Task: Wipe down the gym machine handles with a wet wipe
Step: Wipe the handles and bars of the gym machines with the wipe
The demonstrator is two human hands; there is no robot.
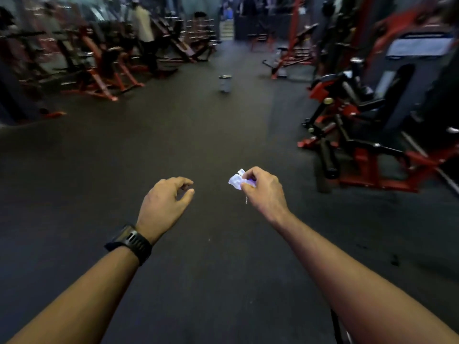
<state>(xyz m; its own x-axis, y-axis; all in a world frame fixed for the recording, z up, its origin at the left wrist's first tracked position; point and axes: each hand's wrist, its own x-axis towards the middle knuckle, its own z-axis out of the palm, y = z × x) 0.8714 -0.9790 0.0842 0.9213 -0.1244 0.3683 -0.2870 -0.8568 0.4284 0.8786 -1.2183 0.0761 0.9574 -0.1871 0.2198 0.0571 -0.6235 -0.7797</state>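
My right hand (263, 192) pinches a crumpled white wet wipe (236, 181) between thumb and fingertips, held out over the dark gym floor. My left hand (164, 202), with a dark watch on its wrist, hovers beside it with fingers loosely curled and nothing in them. A red and black gym machine (360, 135) with black padded rollers and handles stands to the right, apart from both hands.
A small grey bin (225, 83) stands on the dark rubber floor (198, 135) ahead in the aisle. Red-framed machines (99, 68) line the left side, where a person (144, 28) stands. More red racks (293, 45) stand at the far right.
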